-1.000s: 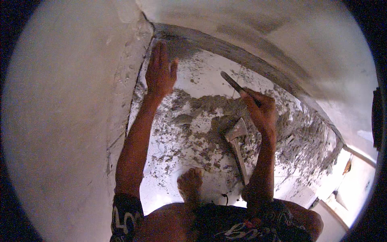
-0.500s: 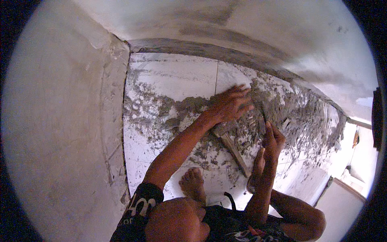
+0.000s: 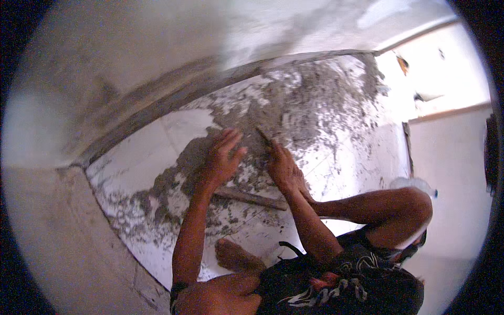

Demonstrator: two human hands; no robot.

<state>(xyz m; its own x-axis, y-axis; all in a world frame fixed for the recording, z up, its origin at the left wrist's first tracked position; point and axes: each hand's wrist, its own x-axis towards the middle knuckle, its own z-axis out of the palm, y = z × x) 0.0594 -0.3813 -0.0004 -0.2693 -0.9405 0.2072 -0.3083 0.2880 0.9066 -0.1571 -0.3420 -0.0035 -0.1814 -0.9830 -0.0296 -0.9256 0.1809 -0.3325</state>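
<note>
My right hand (image 3: 283, 167) is closed round a thin dark tool (image 3: 263, 136); the far end points at the grey mortar debris, and its exact kind does not show. To its left, my left hand (image 3: 222, 157) has its fingers apart, palm down, over the grey crumbly debris (image 3: 184, 164), and holds nothing. A wooden handle (image 3: 252, 198) lies on the floor below my hands, its left end behind my left wrist.
Debris is spread over white floor tiles (image 3: 149, 152) up to the foot of the plastered wall (image 3: 173, 58). My bare feet rest on the tiles, one near the left hand's forearm, one beside my right wrist. A clear plastic bottle (image 3: 412, 185) is beyond my right knee.
The view has turned to the right, bringing the bottle into sight. My left hand stays open over the debris; my right hand keeps the thin tool, the two hands now closer together.
</note>
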